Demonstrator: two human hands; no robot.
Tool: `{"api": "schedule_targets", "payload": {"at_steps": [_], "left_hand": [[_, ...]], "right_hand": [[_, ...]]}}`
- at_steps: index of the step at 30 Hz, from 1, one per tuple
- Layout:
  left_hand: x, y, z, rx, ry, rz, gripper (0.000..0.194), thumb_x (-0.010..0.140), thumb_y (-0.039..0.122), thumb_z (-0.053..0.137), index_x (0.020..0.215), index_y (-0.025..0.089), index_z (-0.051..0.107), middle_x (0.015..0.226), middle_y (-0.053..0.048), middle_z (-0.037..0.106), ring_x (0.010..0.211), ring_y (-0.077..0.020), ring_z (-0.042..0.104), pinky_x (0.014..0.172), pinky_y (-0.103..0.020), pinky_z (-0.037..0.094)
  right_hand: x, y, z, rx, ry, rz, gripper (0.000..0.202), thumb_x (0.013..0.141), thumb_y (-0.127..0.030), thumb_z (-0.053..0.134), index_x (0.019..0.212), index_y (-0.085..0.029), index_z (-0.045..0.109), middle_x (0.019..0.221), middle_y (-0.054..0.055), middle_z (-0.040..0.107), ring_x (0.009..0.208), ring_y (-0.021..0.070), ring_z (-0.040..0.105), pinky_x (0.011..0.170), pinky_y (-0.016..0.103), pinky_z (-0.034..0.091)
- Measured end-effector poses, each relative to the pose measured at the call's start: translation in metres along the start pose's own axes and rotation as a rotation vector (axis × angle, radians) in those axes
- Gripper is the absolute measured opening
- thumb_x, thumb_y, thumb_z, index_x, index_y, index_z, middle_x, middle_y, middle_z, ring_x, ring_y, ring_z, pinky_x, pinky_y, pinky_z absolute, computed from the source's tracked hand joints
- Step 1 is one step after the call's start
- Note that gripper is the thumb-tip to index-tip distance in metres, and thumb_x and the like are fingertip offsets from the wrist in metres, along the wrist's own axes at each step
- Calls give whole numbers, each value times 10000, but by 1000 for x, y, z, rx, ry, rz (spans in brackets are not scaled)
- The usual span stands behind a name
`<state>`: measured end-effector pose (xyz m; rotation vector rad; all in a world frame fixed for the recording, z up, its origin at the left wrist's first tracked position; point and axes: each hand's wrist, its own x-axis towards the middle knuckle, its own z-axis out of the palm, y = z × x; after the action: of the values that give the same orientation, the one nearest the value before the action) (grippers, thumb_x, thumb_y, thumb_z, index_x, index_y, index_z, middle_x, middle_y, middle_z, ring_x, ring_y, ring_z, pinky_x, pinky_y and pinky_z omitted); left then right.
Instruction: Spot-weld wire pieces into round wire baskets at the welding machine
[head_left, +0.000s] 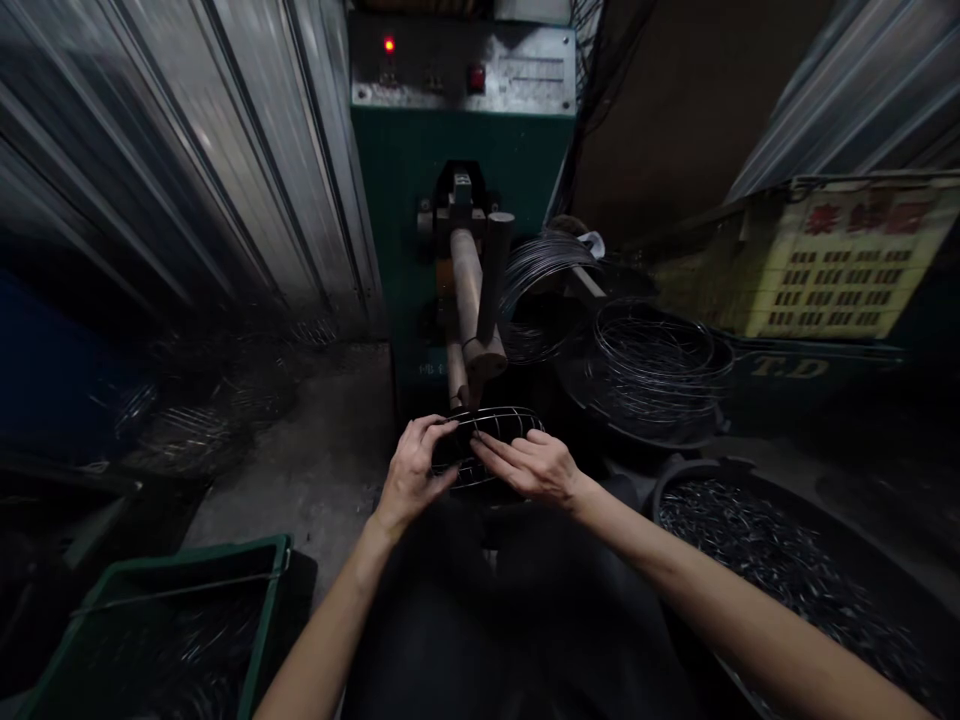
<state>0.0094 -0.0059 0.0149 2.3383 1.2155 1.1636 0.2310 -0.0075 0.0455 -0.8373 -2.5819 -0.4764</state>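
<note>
A small oval wire cage (495, 425) rests just below the copper-coloured arms (472, 300) of a green welding machine (461, 190). My left hand (411, 472) grips the cage's left edge with curled fingers. My right hand (534, 466) lies flat over its near right side, fingers pointing left across the wires. Both forearms reach in from the bottom of the view. The cage's lower part is hidden behind my hands.
Wire rings (652, 360) fill a dark tub right of the machine. A black basin of short metal pieces (795, 570) sits at lower right. A green crate (172, 630) is at lower left, with a pile of finished wire cages (195, 420) by the corrugated wall.
</note>
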Motion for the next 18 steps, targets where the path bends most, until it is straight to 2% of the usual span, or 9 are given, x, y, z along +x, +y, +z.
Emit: {"api": "schedule_targets", "payload": {"at_steps": [3,9,14,18], "left_hand": [[6,-5,1,13,1,14,500,739,150,633,1211,216,484,1178,-109,521,1135,-250,522,976,-456,460],[14,-13,0,21,-17,21,507,721,140,640,1200,220,495,1172,-105,533,1134,-259,530,968,-476,460],[15,-13,-4,53,-26,48,482,744,160,635,1203,203,491,1177,-109,539,1129,-246,529,961,-439,466],[14,-10,-7,53,-17,43,554,772,216,630,1283,204,417,1179,-101,546,1135,-240,528,985,-429,449]], "right_hand": [[5,3,2,-39,0,-3,369,926,-133,426,1206,-279,617,1244,10,612,595,82,531,552,290,395],[8,5,5,-49,-80,50,397,928,-123,395,1215,-292,611,1238,-3,614,613,86,549,559,284,398],[10,5,8,-59,-24,19,371,928,-100,394,1158,-252,643,1206,10,641,604,85,531,554,289,365],[12,1,9,28,-47,103,337,936,-144,413,1146,-271,644,1190,6,653,611,86,531,574,289,352]]}}
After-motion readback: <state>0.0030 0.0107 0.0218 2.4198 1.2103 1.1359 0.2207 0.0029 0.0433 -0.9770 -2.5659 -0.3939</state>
